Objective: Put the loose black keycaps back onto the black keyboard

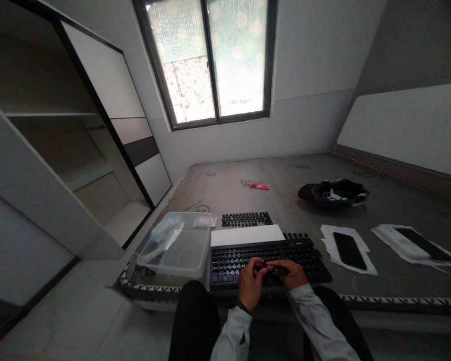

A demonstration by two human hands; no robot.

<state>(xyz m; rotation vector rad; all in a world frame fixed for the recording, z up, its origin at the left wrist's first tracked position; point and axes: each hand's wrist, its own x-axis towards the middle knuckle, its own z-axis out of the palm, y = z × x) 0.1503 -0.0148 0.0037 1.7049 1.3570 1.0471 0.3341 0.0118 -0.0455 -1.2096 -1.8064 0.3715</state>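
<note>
A black keyboard [229,263] lies at the bed's near edge, and many of its key positions look bare of keycaps. My left hand [250,282] is over its middle, thumb and fingertips pinched together on something small and dark. Beside it, almost touching, my right hand [295,274] is closed around a small black object [280,271] whose kind I cannot make out. Behind the keyboard is a white flat strip [248,234]. Rows of loose black keycaps [247,219] are laid out beyond that strip, with more keycaps [299,235] at the keyboard's upper right.
Left of the keyboard stands a clear plastic box [199,250] with a plastic bag [165,238] inside. To the right are a phone [349,249] on white paper and another dark phone-like slab [423,244]. Farther back lie a black cap [334,194] and a red tag [258,186].
</note>
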